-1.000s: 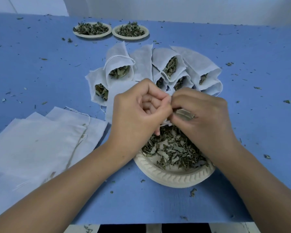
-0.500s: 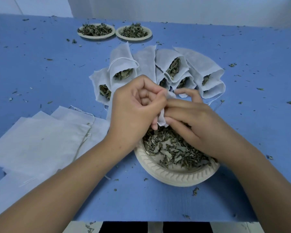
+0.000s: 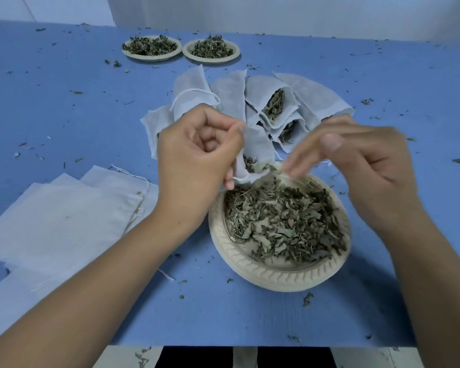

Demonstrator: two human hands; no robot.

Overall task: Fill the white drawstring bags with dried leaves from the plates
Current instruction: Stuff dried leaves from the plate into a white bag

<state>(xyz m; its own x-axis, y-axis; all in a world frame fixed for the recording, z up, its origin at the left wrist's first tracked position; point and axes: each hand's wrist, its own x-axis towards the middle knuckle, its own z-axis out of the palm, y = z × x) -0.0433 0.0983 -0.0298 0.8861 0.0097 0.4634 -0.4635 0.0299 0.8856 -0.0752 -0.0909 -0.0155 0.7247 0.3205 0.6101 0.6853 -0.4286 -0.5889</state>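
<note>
Left of the left fingers (image 3: 225, 127): flat empty bags (image 3: 59, 224) on the tabletop (image 3: 64, 107). Left hand (image 3: 194, 160) fingers clenched, pinching a white drawstring bag (image 3: 258, 147) at its mouth, leaves inside, just over the far rim of the plate (image 3: 271, 277) of dried leaves (image 3: 284, 221). Right hand (image 3: 369, 160) fingers released, extended, blurred, just right of that bag; filled bags (image 3: 303, 99) beyond both.

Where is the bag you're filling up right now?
Seen from the head camera, the bag is near the middle, held by the left hand, its mouth over the far-left rim of the nearest plate, just before the filled bags.
</note>
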